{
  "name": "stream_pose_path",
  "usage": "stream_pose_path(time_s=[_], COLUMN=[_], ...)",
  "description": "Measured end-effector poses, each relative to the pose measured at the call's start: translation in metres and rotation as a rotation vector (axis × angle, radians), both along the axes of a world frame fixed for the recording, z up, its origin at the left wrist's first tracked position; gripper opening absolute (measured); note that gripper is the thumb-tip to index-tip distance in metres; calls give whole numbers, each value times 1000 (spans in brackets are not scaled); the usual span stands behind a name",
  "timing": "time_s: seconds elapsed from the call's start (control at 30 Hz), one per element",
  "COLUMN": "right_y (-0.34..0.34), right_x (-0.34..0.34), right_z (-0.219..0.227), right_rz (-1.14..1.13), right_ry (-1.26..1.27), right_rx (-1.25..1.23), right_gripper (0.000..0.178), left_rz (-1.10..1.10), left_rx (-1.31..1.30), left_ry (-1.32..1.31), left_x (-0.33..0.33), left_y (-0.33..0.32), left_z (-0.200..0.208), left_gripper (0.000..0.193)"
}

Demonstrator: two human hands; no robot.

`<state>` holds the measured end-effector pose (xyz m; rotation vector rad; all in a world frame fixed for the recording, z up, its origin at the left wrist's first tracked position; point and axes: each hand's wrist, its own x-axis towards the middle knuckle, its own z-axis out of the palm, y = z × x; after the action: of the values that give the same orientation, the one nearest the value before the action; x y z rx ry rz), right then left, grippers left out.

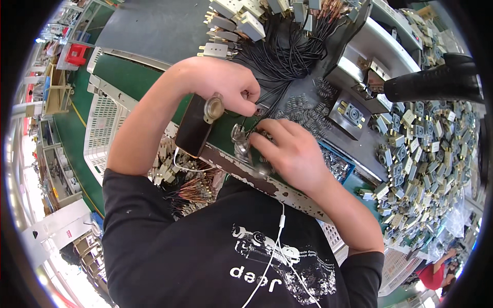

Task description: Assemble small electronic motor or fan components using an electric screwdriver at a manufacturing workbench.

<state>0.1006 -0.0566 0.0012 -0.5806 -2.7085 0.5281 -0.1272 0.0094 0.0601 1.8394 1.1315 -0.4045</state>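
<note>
My left hand (226, 84) is bent over the table edge, its thumb and forefinger pinched at the end of a thin black cable (268, 105). Facing it, my right hand (295, 151) has its fingertips closed on the same cable strands, low and close to the left thumb. What lies right between the fingertips is too small to make out. Below the fingers is a shiny, clear crumpled-looking piece (242, 146). Beside my left wrist lies a dark phone (192, 128) with a round metallic piece (213, 108) on it and a white cord attached.
Beyond my hands lies a bundle of black cables (287, 51) with grey and white plug blocks (251, 25). Coil springs (308, 113) are heaped right of it, by a metal fixture (351, 115) and a black lever handle (431, 82). Many plug parts (421, 169) pile up at right.
</note>
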Motion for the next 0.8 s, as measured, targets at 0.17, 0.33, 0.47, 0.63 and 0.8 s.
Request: stream_pose_path(time_s=[0.17,0.33,0.47,0.63,0.8], right_y=[3,10,14,-19,-6], right_x=[43,60,72,80,106], right_z=[-8,-12,-5,16,54], right_rz=[-54,-62,-34,-148,-679], right_ry=[382,498,476,661,258], right_rx=[-216,-289,-540,-776,-847], right_gripper=[35,26,21,28,36], left_rz=[24,27,18,-7,140], left_rx=[-39,-24,-3,109,546], left_ry=[-41,-28,-8,52,-415], left_x=[-4,-4,-2,5,29], left_y=[1,0,-2,-8,-2], left_z=[-4,-3,-2,3,1], left_gripper=[27,28,29,27,21])
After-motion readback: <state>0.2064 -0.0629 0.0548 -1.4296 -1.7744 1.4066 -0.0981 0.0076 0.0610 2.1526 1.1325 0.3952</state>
